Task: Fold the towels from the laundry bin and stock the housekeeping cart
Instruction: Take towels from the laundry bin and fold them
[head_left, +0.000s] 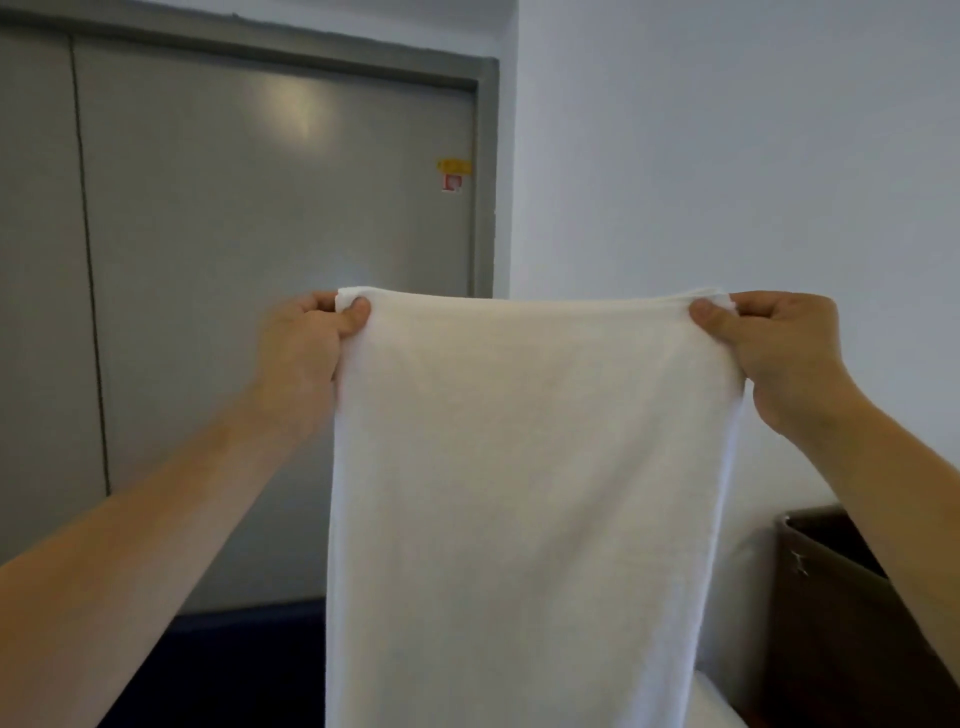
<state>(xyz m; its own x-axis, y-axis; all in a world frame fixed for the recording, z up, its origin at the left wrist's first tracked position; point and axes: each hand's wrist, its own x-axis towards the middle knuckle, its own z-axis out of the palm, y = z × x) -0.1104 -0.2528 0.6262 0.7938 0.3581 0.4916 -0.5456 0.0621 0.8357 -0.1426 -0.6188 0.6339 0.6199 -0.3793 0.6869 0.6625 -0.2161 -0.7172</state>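
A dark brown container (852, 618) stands at the lower right, against the wall; only its rim and one side show, and its contents cannot be made out. A white towel (530, 493) hangs in mid-air at the centre of the view, held up in front of the person at arm's length, with its top edge stretched nearly level and its length dropping straight down past the bottom of the frame. The left hand (306, 353) pinches the top left corner, thumb in front of the cloth and fingers curled behind it. The right hand (779, 348) pinches the top right corner in the same manner. Both forearms are bare and extended forward. A pale surface (711, 706) shows just beside the towel's lower right edge. Behind the towel on the left is a grey double door (234, 234) in a grey frame, carrying a small yellow and red sticker (453, 175) near its right edge. The white wall (727, 156) fills the right side. The dark blue floor (244, 670) shows below the door.
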